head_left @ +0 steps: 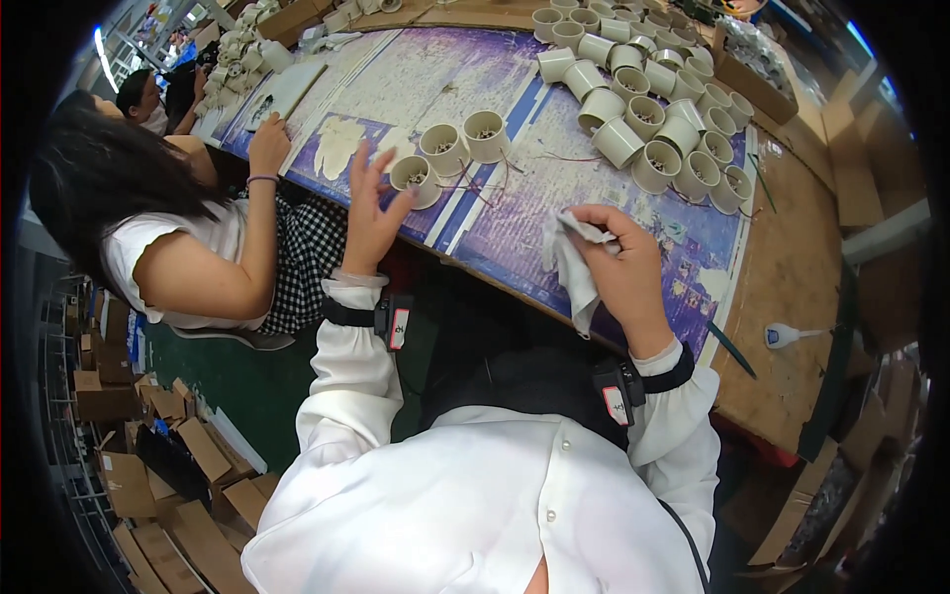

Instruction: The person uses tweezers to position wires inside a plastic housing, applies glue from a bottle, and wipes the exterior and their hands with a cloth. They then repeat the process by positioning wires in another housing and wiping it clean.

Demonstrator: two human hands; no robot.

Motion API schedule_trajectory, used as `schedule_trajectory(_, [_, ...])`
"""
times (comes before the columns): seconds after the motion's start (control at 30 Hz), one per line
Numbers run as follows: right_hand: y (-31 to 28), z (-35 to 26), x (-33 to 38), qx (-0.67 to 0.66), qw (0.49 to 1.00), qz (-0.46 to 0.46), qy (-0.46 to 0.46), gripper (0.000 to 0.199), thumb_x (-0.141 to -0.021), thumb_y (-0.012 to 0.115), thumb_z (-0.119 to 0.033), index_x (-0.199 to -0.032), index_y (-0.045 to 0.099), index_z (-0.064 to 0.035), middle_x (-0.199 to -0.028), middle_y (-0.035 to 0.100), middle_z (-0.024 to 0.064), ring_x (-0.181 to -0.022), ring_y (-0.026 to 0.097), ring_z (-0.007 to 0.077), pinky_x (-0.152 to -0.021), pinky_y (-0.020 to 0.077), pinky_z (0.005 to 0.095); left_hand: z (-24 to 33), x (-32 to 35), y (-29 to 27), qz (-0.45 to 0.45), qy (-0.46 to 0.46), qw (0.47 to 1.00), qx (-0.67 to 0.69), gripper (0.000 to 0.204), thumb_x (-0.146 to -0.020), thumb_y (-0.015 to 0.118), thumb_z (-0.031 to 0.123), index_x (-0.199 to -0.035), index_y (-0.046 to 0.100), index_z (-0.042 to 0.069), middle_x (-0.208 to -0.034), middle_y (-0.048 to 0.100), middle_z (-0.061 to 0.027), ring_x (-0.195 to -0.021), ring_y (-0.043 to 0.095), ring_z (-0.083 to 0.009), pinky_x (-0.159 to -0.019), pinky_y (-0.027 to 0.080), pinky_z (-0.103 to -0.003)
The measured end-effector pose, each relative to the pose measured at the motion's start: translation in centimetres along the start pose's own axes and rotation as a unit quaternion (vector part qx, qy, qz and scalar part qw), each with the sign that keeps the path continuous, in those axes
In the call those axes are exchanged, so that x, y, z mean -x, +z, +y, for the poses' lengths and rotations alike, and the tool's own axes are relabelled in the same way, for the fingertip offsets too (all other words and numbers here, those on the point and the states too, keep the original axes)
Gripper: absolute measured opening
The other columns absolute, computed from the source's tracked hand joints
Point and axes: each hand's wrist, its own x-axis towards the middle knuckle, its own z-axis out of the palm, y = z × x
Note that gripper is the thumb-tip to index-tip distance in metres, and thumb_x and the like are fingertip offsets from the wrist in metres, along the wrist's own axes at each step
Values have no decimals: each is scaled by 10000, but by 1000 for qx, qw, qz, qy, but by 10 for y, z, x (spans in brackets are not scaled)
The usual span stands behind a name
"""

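My right hand (625, 269) is closed on a crumpled white cloth (574, 265), which hangs down over the near part of the table. My left hand (374, 210) has its fingers spread and holds nothing. It is beside a cream plastic cup (416, 184), the nearest of three standing together; whether it touches the cup I cannot tell. The other two cups, a middle one (442, 150) and a right one (485, 137), have small parts inside. Thin dark red wires (492, 188) stick out from these cups onto the table.
Many similar cups (643, 117) crowd the table's (534, 223) far right, some tipped over. A co-worker (188, 228) sits at the left. A green pen-like tool (732, 348) and a small white bottle with a thin spout (782, 335) lie at right. Cardboard boxes (163, 495) clutter the floor.
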Motion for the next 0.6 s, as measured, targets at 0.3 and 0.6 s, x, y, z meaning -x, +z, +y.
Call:
schedule_trajectory(0.3, [-16,17,3,-490,833,49,253,264,-896,581,-35,-1158,575,-4,-1003,655,74,-870,648,151,-737,530,265,99,21,34,-41,-140,927,344,346,-932,539,111,-1251,531,-21,-1152,617,-126,-985,563,-139,-817,438,-246])
schedule_trajectory(0.6, [-37,25,20,-508,824,106,229,263,-916,560,-72,-1173,568,-19,-1041,648,76,-889,649,159,-754,535,274,135,21,76,-217,-330,698,597,462,-1005,329,268,-1345,415,-33,-1216,598,-150,-1014,576,-140,-835,426,-238])
